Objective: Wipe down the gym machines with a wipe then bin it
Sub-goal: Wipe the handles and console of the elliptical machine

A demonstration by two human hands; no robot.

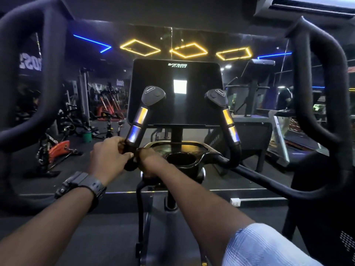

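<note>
I stand at a black cardio machine with a dark console (pixel 174 93) and two inner handles with shiny grip plates. My left hand (pixel 109 156), with a watch on its wrist, is curled around the base of the left inner handle (pixel 137 120). My right hand (pixel 147 153) reaches in just behind it at the same bar; its fingers are hidden by the left hand and the bar. No wipe shows in either hand. The right inner handle (pixel 228 120) stands untouched.
Thick black outer handlebars loop close on the left (pixel 48 73) and right (pixel 317 93). A glossy tray with a cup holder (pixel 180 160) sits under the console. Spin bikes (pixel 57 148) and a green bucket (pixel 86 135) are at left, a treadmill (pixel 278 139) at right.
</note>
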